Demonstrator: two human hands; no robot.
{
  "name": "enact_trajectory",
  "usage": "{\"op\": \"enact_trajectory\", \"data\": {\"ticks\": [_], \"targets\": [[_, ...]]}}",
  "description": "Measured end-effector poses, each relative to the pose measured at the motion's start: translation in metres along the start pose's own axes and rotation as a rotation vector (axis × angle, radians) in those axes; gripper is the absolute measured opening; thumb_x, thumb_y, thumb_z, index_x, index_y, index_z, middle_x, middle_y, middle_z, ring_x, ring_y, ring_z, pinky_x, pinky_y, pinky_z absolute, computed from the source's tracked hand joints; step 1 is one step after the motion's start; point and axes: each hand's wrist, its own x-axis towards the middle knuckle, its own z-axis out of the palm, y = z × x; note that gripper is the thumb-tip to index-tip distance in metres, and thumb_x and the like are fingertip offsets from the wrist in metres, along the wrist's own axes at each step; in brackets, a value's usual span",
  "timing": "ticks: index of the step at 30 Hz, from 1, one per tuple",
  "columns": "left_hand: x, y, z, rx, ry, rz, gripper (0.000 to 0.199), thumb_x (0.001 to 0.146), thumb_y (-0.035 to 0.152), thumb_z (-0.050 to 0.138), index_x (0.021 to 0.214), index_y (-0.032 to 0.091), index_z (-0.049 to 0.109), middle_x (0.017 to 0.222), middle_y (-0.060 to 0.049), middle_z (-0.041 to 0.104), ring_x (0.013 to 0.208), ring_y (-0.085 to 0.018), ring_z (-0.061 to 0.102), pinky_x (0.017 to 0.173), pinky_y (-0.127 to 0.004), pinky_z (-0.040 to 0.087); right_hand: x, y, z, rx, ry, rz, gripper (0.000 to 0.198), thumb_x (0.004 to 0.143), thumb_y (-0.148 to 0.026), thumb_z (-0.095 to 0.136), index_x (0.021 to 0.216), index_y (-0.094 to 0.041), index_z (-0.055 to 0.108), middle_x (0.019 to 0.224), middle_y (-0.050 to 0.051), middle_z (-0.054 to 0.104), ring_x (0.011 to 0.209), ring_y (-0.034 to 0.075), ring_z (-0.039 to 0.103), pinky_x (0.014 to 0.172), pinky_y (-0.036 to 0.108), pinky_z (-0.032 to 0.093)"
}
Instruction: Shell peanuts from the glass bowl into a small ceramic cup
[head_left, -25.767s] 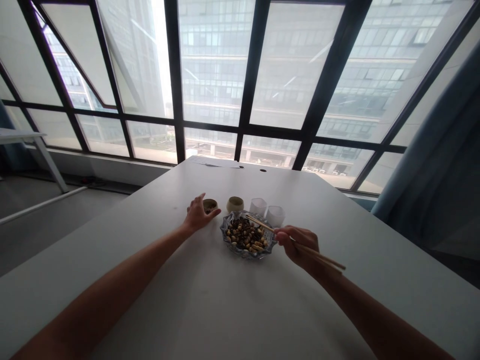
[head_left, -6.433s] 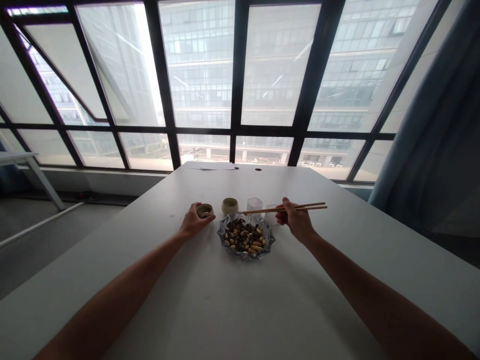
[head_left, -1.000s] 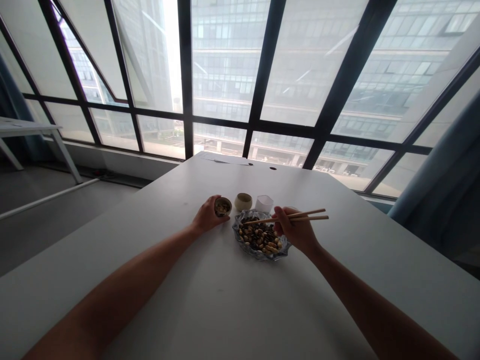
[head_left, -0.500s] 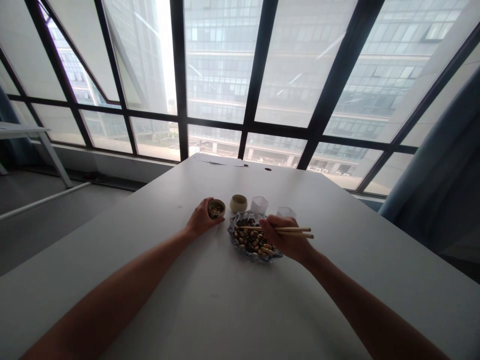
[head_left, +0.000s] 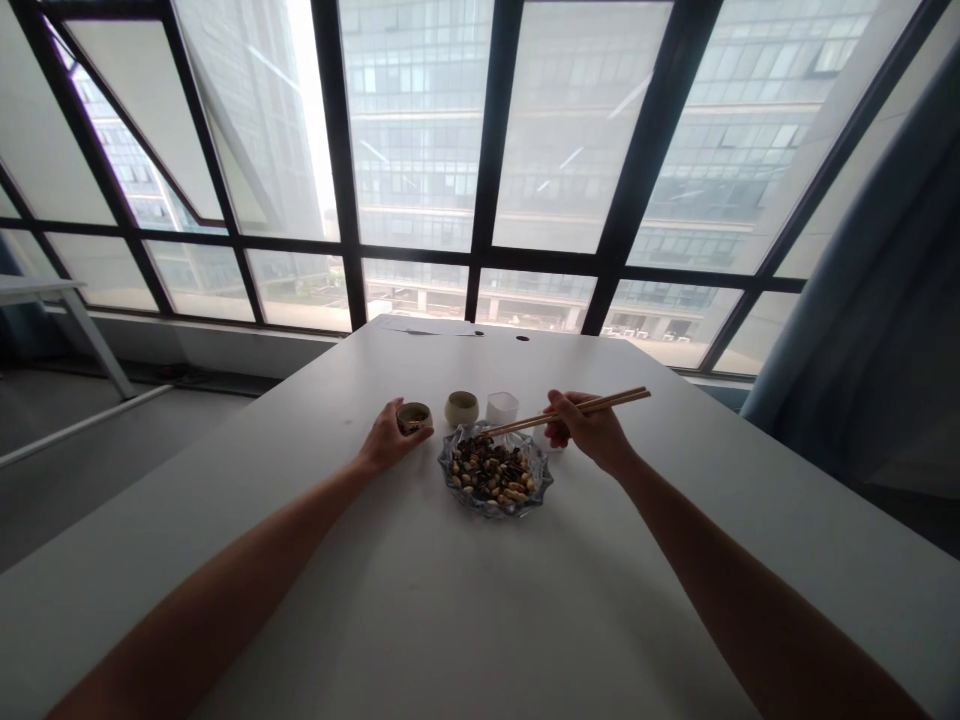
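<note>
My left hand [head_left: 386, 437] is wrapped round a small round cup [head_left: 414, 417] with some bits inside, left of the glass bowl. In my right hand [head_left: 589, 430] is a pair of wooden chopsticks [head_left: 600, 403], slanting down to the left. Their tips reach the far side of the scalloped glass bowl [head_left: 546, 480], over its contents. Mixed peanuts [head_left: 514, 494] and dark seeds [head_left: 487, 462] fill the bowl. Whether the tips pinch anything is too small to tell.
A second round cup [head_left: 461, 408] stands behind the bowl, with a clear plastic cup [head_left: 502, 407] beside it. Another clear cup is mostly hidden behind my right hand. The white table [head_left: 420, 620] reaches toward the windows, with papers [head_left: 424, 326] at its far end.
My right hand has lifted and drawn back to the right, uncovering the bowl; the chopsticks now slope more steeply. My left hand still holds the cup. The whole view has shifted slightly.
</note>
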Motion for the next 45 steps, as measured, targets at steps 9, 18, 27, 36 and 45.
{"op": "enact_trajectory", "data": {"ticks": [9, 18, 27, 36, 45], "targets": [[0.019, 0.091, 0.035, 0.154, -0.096, 0.357, 0.064, 0.082, 0.056, 0.068, 0.132, 0.018, 0.056, 0.127, -0.016, 0.067, 0.123, -0.036, 0.059, 0.109, -0.053, 0.040, -0.001, -0.038, -0.059, -0.534, 0.072, -0.336, 0.062, 0.087, -0.076, 0.049, 0.064, -0.019, 0.059, 0.054, 0.006, 0.067, 0.042, 0.015, 0.063, 0.040, 0.025, 0.048], [0.050, 0.167, 0.144, 0.219, -0.495, 0.431, 0.090, 0.065, 0.052, 0.082, 0.140, 0.016, 0.046, 0.126, -0.022, 0.067, 0.126, -0.042, 0.057, 0.111, -0.061, 0.031, 0.000, -0.042, -0.084, -0.609, 0.055, -0.317, 0.060, 0.089, -0.074, 0.047, 0.065, -0.020, 0.056, 0.051, 0.004, 0.064, 0.041, 0.015, 0.061, 0.040, 0.024, 0.047], [0.046, 0.169, 0.140, 0.083, -0.363, 0.726, 0.091, 0.068, 0.016, 0.077, 0.149, 0.019, 0.036, 0.136, -0.017, 0.057, 0.126, -0.037, 0.055, 0.104, -0.051, 0.047, -0.004, -0.048, -0.083, -0.550, -0.053, -0.281, 0.056, 0.090, -0.069, 0.051, 0.066, -0.019, 0.058, 0.049, 0.003, 0.062, 0.039, 0.014, 0.060, 0.039, 0.023, 0.045], [0.040, 0.169, 0.127, 0.070, -0.387, 0.720, 0.088, 0.075, 0.025, 0.075, 0.151, 0.016, 0.031, 0.139, -0.020, 0.056, 0.126, -0.037, 0.056, 0.103, -0.052, 0.048, 0.003, -0.031, -0.076, -0.518, -0.181, -0.309, 0.057, 0.083, -0.073, 0.059, 0.066, -0.018, 0.064, 0.051, 0.003, 0.063, 0.045, 0.015, 0.059, 0.044, 0.025, 0.044], [0.045, 0.174, 0.131, 0.329, -0.521, 0.553, 0.086, 0.077, 0.039, 0.075, 0.148, 0.010, 0.036, 0.132, -0.019, 0.064, 0.128, -0.035, 0.057, 0.116, -0.051, 0.034, 0.001, -0.036, -0.078, -0.597, 0.086, -0.329, 0.063, 0.091, -0.074, 0.042, 0.065, -0.019, 0.059, 0.050, 0.004, 0.060, 0.043, 0.014, 0.055, 0.042, 0.026, 0.041]]}}
